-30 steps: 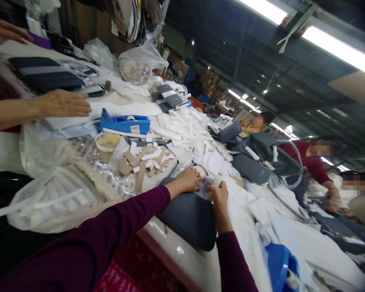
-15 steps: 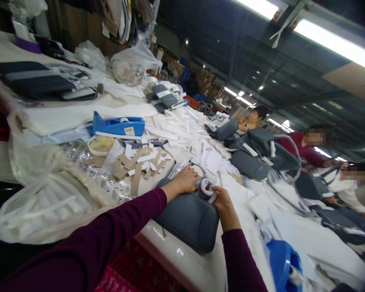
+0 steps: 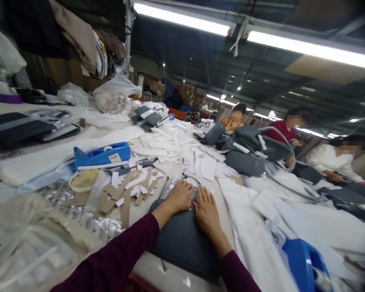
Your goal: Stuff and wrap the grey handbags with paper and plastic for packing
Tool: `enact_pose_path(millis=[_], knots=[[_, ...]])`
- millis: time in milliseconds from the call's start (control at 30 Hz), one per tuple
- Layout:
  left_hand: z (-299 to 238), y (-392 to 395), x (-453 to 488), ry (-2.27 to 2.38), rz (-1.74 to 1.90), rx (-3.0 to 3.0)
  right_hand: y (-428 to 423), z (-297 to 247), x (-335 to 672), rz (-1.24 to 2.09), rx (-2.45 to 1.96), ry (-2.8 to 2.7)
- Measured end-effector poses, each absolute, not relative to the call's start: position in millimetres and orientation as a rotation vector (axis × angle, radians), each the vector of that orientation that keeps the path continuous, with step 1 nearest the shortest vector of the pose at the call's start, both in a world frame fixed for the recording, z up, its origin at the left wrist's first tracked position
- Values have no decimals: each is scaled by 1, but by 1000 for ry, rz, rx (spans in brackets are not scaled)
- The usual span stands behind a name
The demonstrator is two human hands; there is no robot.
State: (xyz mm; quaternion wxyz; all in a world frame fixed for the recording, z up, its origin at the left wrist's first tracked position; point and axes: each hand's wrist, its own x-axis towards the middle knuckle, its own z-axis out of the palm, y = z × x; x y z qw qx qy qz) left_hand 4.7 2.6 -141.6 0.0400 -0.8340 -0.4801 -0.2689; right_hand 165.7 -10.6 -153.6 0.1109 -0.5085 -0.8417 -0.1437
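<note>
Hands rest side by side, close together, at the far end of a dark grey bag [image 3: 179,243], which lies flat at the near edge of the white tabletop [image 3: 144,265]. The left hand [image 3: 180,195] has its fingers bent down over clear plastic [image 3: 173,179]; whether it grips anything, I cannot tell. The right hand [image 3: 207,209] is spread flat, palm down, fingers straight, its heel over the bag.

Just left of the bag, brown and white card strips [image 3: 115,190] lie in a loose heap, with a blue tape dispenser [image 3: 101,156] beyond them. To the right runs white sheeting [image 3: 245,221], then a second blue dispenser [image 3: 305,257] near the lower corner. Farther right, more dark grey bags [image 3: 246,162] are piled up; behind and beside them are three co-workers, one in dark red [image 3: 278,132], one in white [image 3: 322,158], one in yellow [image 3: 229,127]. Long lights [image 3: 185,20] shine overhead.
</note>
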Motion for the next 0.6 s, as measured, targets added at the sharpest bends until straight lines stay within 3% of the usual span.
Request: enact_pose_path(millis=[167,367,600], knots=[[-118,18,1,-1682,-1153,-2351,-11,-155,167,-399,-1495,-2413],[-97,61,5,-1939,-609,-2446,-11,-157,167,-381,-1483,-2366],[-101,59,10,-2247,-469,-2096,-9,-160,167,-379,-1465,-2335]])
